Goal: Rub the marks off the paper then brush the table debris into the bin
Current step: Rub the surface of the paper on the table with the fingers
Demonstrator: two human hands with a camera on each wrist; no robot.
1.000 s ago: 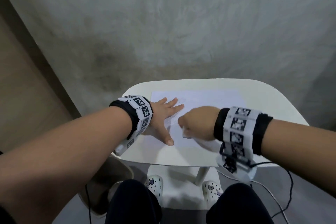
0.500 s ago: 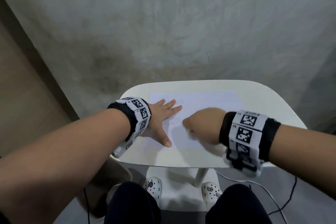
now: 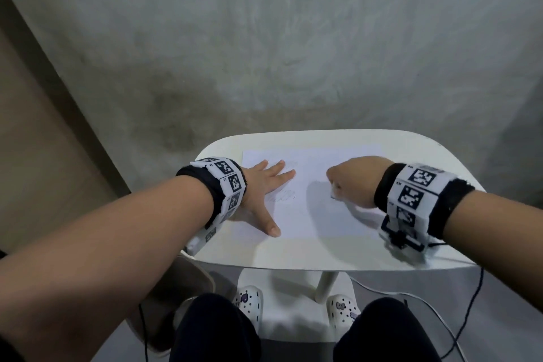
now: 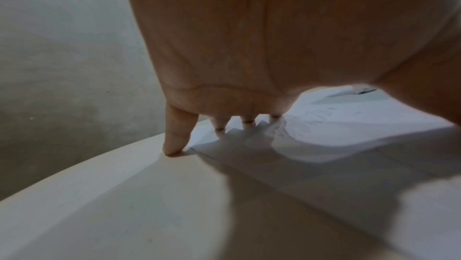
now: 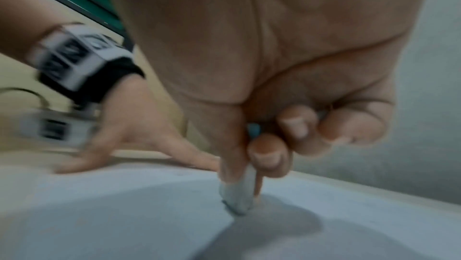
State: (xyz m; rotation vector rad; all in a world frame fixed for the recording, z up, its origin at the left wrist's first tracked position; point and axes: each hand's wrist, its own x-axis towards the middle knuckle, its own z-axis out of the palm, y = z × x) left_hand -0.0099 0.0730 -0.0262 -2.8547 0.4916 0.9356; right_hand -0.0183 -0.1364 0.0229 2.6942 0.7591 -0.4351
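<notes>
no readable writing, just faint scribbles [image 3: 283,195] on the paper [image 3: 323,167] on the table [image 3: 293,253]. Right hand [image 3: 351,182] pinching the eraser [image 5: 237,199] has slid right off them since before; left hand [image 3: 260,185] flat, pinning the sheet

Smooth matt white table [image 3: 293,256] under thin matt paper [image 3: 323,161]; rough mottled concrete wall [image 3: 293,53] behind.
</notes>
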